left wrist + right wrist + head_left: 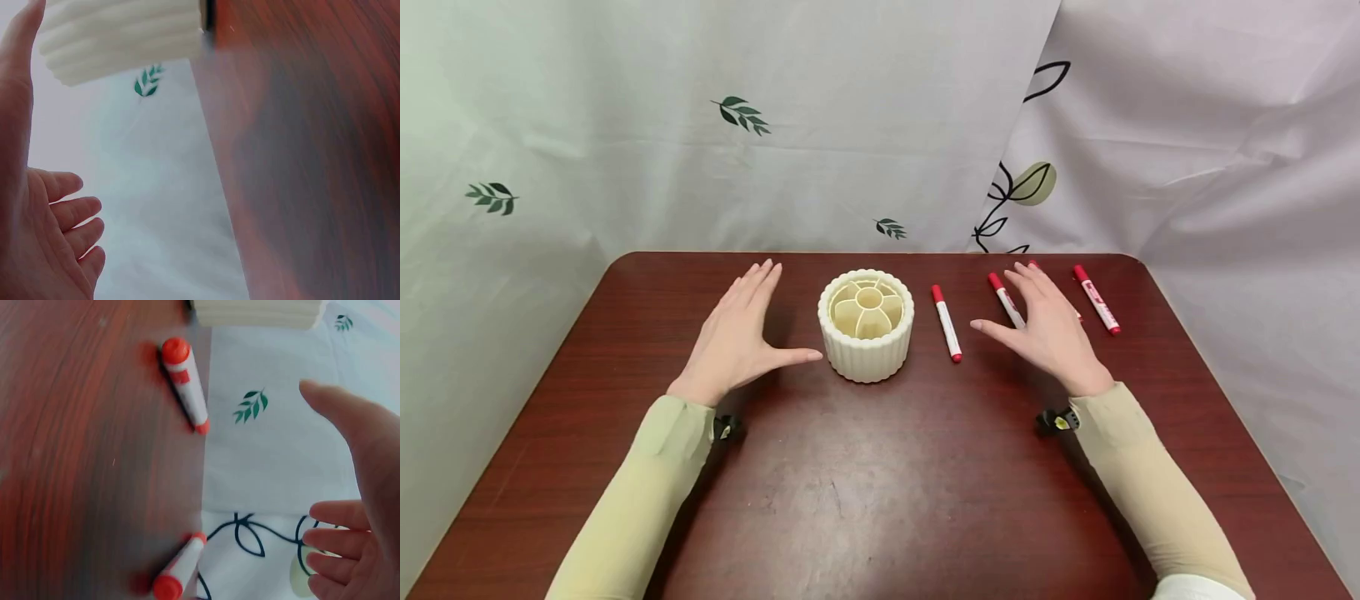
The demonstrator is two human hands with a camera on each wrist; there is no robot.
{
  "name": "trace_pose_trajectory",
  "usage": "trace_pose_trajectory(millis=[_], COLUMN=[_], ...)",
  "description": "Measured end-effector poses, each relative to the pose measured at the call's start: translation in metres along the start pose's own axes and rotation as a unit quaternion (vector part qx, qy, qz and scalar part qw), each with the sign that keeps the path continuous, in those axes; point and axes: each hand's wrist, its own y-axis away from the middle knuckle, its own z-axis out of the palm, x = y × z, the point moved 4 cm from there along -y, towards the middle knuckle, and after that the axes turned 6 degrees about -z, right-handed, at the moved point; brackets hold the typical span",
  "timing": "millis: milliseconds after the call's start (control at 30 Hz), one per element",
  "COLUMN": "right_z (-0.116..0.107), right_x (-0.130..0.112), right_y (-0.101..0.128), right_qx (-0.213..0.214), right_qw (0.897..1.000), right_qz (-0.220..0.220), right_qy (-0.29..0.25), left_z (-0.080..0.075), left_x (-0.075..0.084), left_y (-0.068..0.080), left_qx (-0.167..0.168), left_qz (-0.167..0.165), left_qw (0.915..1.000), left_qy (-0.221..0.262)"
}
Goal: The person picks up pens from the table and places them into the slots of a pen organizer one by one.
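A cream, ribbed round pen holder point(867, 358) with petal-shaped compartments stands upright at the table's far middle. To its left is my left hand point(733, 337), fingers extended and thumb pointing toward the holder, holding nothing. In the left wrist view the ribbed wall point(125, 37) shows beyond the thumb. My right hand point(1048, 329) hovers with fingers spread and nothing in its grasp. A white marker with red ends point(947, 325) lies between the holder and that hand. Another marker point(1006, 298) is partly covered by the right hand, and a third shows only its ends beside the fingers.
Farther right lies one more red-capped marker point(1097, 302). All of this is on a dark red-brown wooden table point(850, 500). A pale curtain with leaf prints point(820, 167) hangs behind the far edge.
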Motion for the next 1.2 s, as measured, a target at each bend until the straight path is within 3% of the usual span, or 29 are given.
trace_pose_trajectory(millis=[267,567,867,1200], right_z=[0.008,0.023,0.041,0.059], right_x=[-0.018,-0.035,-0.042,-0.045], right_y=[-0.004,-0.008,-0.008,-0.004], right_qx=[0.038,0.018,-0.022,-0.072], right_qw=[0.997,0.995,0.996,0.993], right_qz=[0.013,0.013,0.005,0.036], right_qy=[-0.062,-0.097,-0.085,-0.09], left_z=[0.002,0.01,0.02,0.024], left_x=[0.026,0.05,0.064,0.069], left_y=[0.001,0.001,-0.006,-0.007], left_qx=[0.007,0.008,0.027,0.016], left_qz=[0.013,0.008,0.008,-0.029], left_qw=[0.9968,0.9826,0.9769,0.9737], left_qy=[0.079,0.185,0.212,0.226])
